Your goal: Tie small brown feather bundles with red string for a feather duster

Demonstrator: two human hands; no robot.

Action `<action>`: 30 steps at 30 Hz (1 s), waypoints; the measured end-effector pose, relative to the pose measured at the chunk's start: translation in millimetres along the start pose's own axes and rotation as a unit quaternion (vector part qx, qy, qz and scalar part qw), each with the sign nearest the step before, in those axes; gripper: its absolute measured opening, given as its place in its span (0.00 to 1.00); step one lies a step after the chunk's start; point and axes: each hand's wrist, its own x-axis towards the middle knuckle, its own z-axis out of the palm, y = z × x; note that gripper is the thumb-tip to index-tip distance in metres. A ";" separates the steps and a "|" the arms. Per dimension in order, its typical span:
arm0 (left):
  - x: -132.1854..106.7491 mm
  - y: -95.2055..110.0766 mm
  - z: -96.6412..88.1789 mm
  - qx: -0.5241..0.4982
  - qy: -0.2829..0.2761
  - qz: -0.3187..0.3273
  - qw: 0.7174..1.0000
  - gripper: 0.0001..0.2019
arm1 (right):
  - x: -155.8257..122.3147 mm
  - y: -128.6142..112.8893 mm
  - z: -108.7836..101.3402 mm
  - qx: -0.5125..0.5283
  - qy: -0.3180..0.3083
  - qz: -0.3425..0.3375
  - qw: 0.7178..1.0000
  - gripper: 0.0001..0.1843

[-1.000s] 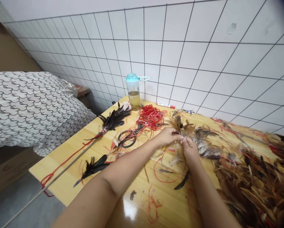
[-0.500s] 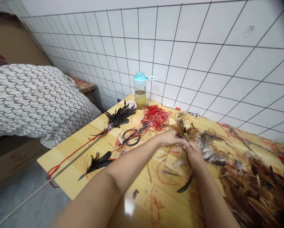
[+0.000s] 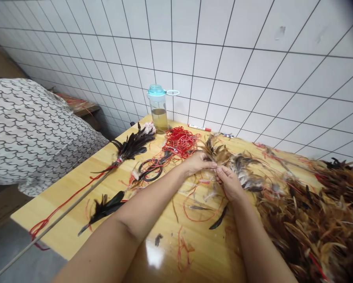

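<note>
My left hand [image 3: 198, 164] is closed in a pinch at the base of a small fan of brown feathers [image 3: 220, 154], which rises just behind its fingertips. My right hand [image 3: 230, 183] meets it from the right, thumb and fingers pressed together. What those right fingers pinch is too small to make out. Grey fluffy feathers [image 3: 241, 171] lie just beyond the right hand. Below both hands, a loop of red string [image 3: 186, 210] and a dark feather [image 3: 219, 218] rest on the wooden table [image 3: 129, 243].
A big heap of brown feathers [image 3: 309, 224] covers the right side. Behind are tangled red string [image 3: 181, 142], black-handled scissors [image 3: 149, 171], a blue-lidded bottle [image 3: 159, 114] and a red-capped marker [image 3: 199, 127]. At left, a stick [image 3: 76, 208] carries black feathers [image 3: 133, 143] tied at its end.
The view has turned rightward and slightly down, so more of the brown heap shows. Both hands stay close together at the feathers, with the fingers slightly shifted.
</note>
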 end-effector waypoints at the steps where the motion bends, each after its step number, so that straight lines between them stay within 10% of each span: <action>1: -0.4 1.1 -0.4 0.003 -0.005 0.002 1.000 0.22 | 0.0 -0.5 -1.1 0.004 -0.011 0.008 1.000 0.22; 17: -6.1 7.6 -3.2 0.042 -0.125 -0.032 0.991 0.17 | -1.4 0.1 -2.6 -0.038 -0.054 0.003 0.998 0.20; 30: 0.5 -2.2 10.8 0.037 -0.052 0.022 0.998 0.21 | 6.0 12.6 1.6 0.037 0.032 0.009 0.999 0.22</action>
